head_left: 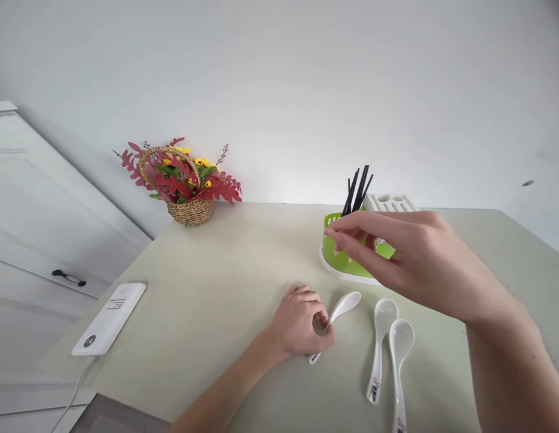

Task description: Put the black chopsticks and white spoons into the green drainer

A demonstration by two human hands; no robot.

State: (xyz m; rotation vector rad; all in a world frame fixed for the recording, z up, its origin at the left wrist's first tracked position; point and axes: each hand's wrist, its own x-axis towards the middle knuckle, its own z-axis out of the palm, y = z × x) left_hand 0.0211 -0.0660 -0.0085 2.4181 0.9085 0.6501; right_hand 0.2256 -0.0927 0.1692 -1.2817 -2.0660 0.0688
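My left hand [302, 325] rests low over the table, thumb and fingers closed round the handle of a white spoon [345, 305]. The bowl of that spoon points away to the right, and its printed handle end shows below the hand. My right hand [410, 258] is raised in front of a green and white utensil holder [340, 261], hiding part of it. Its thumb and index finger are pinched together, with nothing seen between them. Black chopsticks [358, 189] stand upright in the holder. Two more white spoons, one [381, 343] beside the other [399, 361], lie below my right hand.
A wicker basket [192, 211] of red leaves and yellow flowers stands at the back left. A white device [110, 319] with a cable lies on the left edge of the table [207, 276]. Left of the table is a white cabinet [45, 228]; a wall rises behind.
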